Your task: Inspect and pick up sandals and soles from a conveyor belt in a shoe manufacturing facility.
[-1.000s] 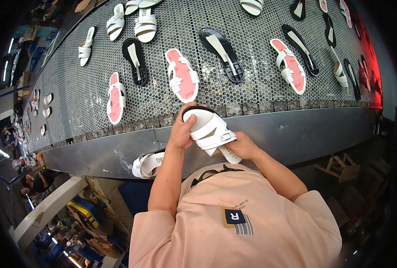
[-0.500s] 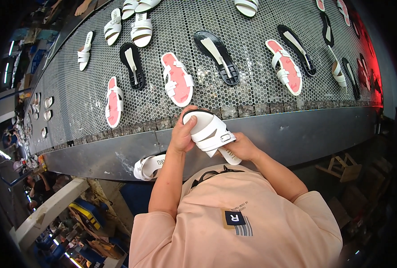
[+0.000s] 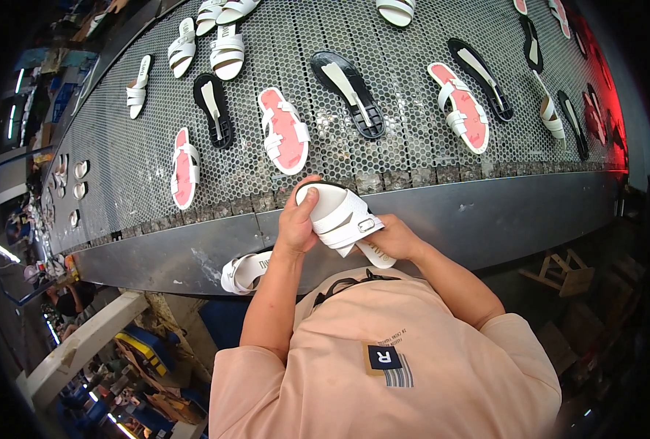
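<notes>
Between my two hands I hold a white sandal (image 3: 337,216) with wide straps and a small buckle, in front of my chest. My left hand (image 3: 296,224) grips its rounded toe end, the thumb lying on the white insole. My right hand (image 3: 396,240) is closed around the other side near the buckle; its fingers are partly hidden under the sandal. The heel end points down toward my shirt. Left of my forearm another white sandal (image 3: 243,275) rests on the metal ledge, partly covered by my arm.
Beyond my hands a perforated metal conveyor (image 3: 281,197) carries white sandals, black soles (image 3: 348,91) and uppers with pink insoles (image 3: 285,132). A smooth metal edge (image 3: 479,208) runs along its near side. A wooden stool (image 3: 559,272) stands at the lower right.
The sandals and soles on the conveyor have shifted slightly to the left. Both hands keep their hold on the white sandal, almost still.
</notes>
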A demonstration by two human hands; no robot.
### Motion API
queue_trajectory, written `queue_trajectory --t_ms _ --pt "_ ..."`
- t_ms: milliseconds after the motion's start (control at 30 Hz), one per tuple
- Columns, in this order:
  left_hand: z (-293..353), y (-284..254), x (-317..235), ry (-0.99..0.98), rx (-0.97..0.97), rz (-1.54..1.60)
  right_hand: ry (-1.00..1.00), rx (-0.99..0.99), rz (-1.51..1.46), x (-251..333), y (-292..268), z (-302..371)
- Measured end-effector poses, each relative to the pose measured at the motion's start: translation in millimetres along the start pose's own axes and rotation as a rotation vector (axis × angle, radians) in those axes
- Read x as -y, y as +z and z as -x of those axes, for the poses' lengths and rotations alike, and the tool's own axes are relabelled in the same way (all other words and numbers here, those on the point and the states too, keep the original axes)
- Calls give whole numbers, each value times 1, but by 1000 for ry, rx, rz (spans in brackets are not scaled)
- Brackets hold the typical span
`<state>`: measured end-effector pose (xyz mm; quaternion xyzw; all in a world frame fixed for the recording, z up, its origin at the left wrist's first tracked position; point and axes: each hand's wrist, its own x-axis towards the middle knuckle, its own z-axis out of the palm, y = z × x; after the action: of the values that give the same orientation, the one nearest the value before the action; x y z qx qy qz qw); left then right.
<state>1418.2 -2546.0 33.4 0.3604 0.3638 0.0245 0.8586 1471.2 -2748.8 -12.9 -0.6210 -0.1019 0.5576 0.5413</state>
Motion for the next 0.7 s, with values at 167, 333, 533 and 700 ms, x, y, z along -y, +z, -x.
queue_trajectory --t_ms 167,333,533,700 --pt "3 -2 -37 -18 92 -526 49 8 31 11 -3 4" --pt "12 25 -54 -99 21 -1128 -9 59 114 16 -6 5" --pt "15 9 -38 -58 -37 -945 34 60 93 22 -10 10" --pt "13 -28 -12 -32 -124 -748 161 11 163 19 -35 31"
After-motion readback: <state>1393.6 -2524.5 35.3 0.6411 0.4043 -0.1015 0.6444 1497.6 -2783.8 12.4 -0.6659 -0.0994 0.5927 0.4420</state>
